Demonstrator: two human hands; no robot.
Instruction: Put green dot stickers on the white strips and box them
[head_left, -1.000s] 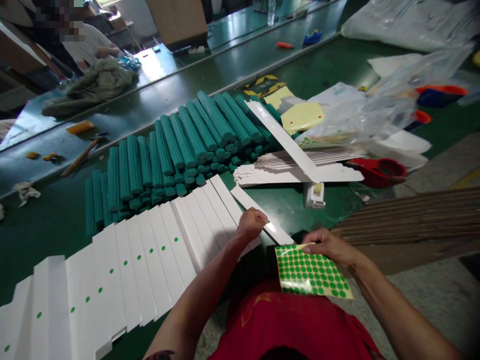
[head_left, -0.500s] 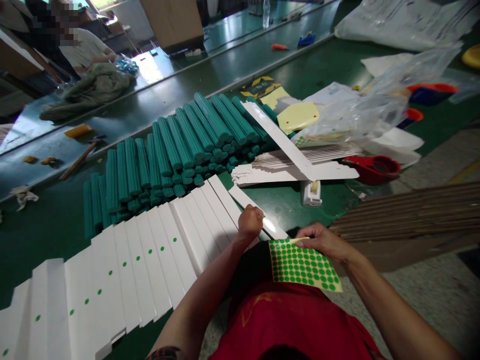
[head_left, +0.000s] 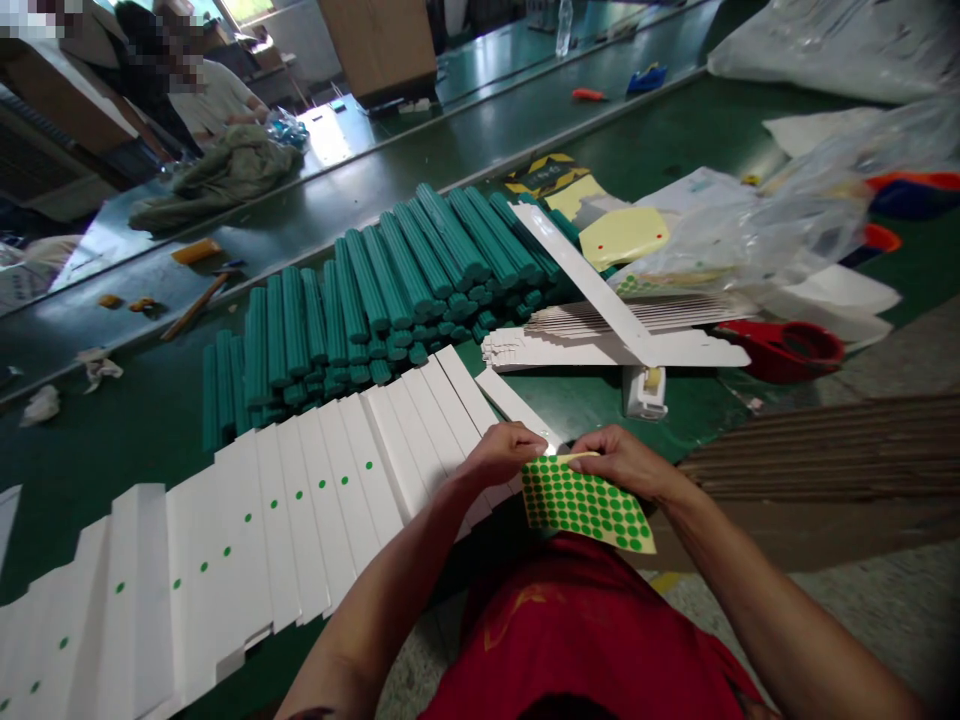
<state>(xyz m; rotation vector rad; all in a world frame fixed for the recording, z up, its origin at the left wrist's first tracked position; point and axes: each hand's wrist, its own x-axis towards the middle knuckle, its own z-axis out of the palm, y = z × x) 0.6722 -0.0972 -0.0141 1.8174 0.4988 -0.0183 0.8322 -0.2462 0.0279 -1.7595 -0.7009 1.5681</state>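
My right hand pinches the top edge of a yellow-backed sheet of round green stickers in front of my red top. At the sheet's upper left corner my left hand is closed, thumb and fingertips together on the edge; whether a loose sticker is between them is hidden. Just beyond the hands lies a single white cardboard strip. To the left, a long row of overlapping white box strips covers the table's near side. Several carry one green dot each; those nearest my left hand show none.
Behind the row are stacked green ribbed rods. White folded strips, a tape dispenser and a red tape holder are to the right. Brown cardboard is stacked near my right arm. A person is at the far left.
My left hand has come from over the white strips to the corner of the sticker sheet. The sheet and right hand have shifted slightly left and up. The view has turned a little left.
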